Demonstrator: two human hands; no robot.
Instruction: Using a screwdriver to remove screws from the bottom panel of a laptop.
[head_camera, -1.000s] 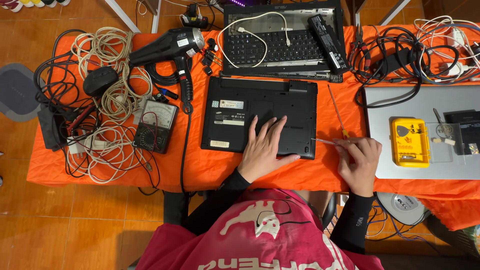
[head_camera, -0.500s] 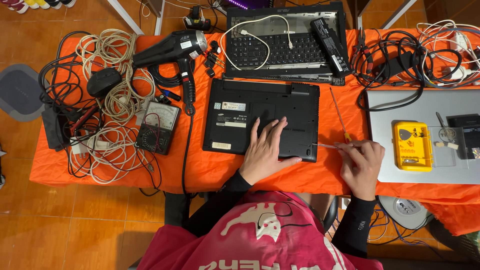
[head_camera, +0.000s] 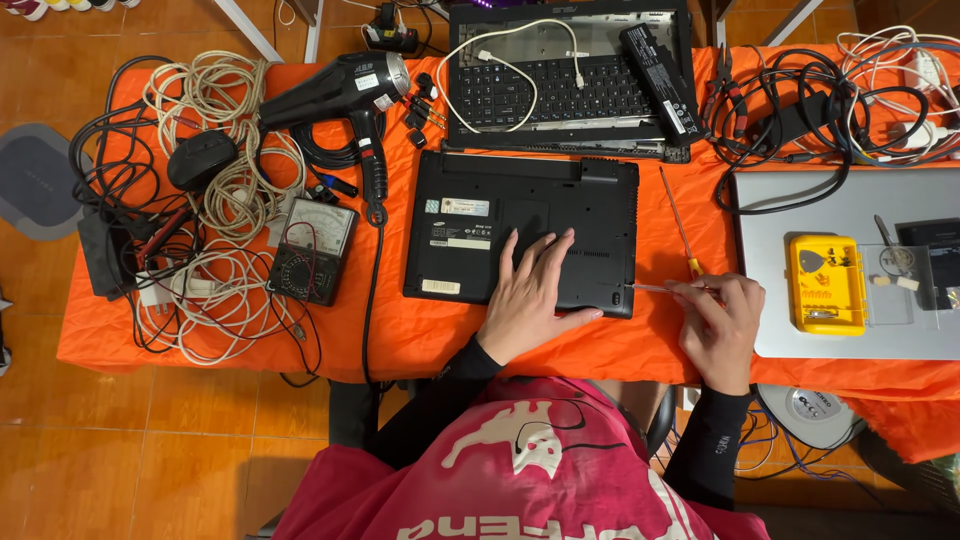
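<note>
A black laptop (head_camera: 500, 215) lies upside down on the orange tablecloth (head_camera: 400, 335). My left hand (head_camera: 530, 295) rests flat on its lower right part, fingers spread. My right hand (head_camera: 718, 325) grips a thin screwdriver (head_camera: 655, 289), whose tip meets the laptop's bottom right corner. A second screwdriver (head_camera: 676, 222) with a yellow and red handle lies on the cloth just right of the laptop.
An opened laptop with a bare keyboard (head_camera: 560, 85) lies behind. A black hair dryer (head_camera: 340, 95), a multimeter (head_camera: 312, 250), a mouse (head_camera: 200, 160) and tangled cables (head_camera: 215, 200) lie left. A silver laptop (head_camera: 800, 210) carrying a yellow bit case (head_camera: 825, 285) sits right.
My right hand has edged slightly left, bringing the screwdriver tip to the laptop's corner. My left hand stays flat on the laptop.
</note>
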